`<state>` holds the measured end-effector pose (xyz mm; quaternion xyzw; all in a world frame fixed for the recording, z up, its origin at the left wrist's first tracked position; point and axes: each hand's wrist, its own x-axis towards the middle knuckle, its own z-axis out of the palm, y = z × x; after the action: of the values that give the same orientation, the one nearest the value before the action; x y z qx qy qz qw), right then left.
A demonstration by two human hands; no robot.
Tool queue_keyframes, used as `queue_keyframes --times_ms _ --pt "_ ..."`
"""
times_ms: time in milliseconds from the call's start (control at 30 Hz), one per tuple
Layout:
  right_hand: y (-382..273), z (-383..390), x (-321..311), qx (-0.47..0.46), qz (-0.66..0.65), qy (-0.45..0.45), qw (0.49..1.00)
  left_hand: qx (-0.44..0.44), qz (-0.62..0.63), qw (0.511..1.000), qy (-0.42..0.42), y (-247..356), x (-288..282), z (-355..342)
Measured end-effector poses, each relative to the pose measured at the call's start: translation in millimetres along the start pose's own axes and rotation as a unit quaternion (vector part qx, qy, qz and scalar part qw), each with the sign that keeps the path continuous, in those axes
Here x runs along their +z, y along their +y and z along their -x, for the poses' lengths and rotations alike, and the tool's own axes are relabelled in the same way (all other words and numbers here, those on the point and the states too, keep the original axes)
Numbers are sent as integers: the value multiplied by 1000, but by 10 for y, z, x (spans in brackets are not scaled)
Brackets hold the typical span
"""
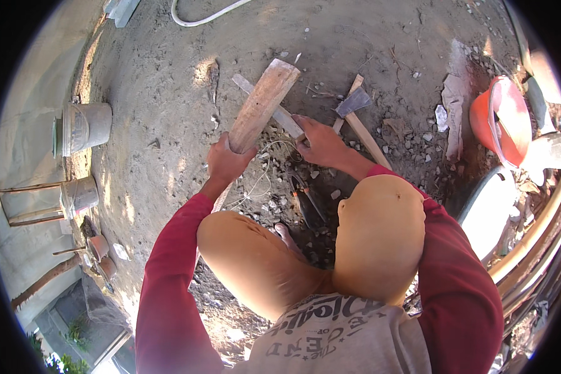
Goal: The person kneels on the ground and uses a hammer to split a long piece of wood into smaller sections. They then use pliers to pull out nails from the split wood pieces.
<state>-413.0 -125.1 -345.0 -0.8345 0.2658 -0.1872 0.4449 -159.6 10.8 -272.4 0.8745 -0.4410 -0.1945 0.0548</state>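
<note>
My left hand (226,158) is closed around the lower end of a thick wooden plank (265,103), which slants up and to the right. Beneath the plank crosses a thinner wooden strip (287,122). My right hand (321,143) grips this strip near its lower right end. Just right of that hand lies a hatchet (354,101) with a dark head and a pale wooden handle, over another small piece of wood (338,124). Pliers (308,198) with black and orange handles rest on the ground between my knees, near a loose thin wire (268,163).
Grey dirt strewn with stones surrounds me. An orange-red bucket (502,121), a pale round basin (489,212) and several pipes (530,243) stand or lie at the right. Along the left wall are grey buckets (93,128). A white hose (209,19) curves at the far edge.
</note>
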Motion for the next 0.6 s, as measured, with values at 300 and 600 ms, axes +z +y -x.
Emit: queue_keyframes --times_ms 300,600 --pt "213 474 -782 90 226 149 958 14 160 981 -106 -79 -148 -144" --pt "508 842 -722 243 129 37 961 27 247 957 -150 -18 -189 -177"
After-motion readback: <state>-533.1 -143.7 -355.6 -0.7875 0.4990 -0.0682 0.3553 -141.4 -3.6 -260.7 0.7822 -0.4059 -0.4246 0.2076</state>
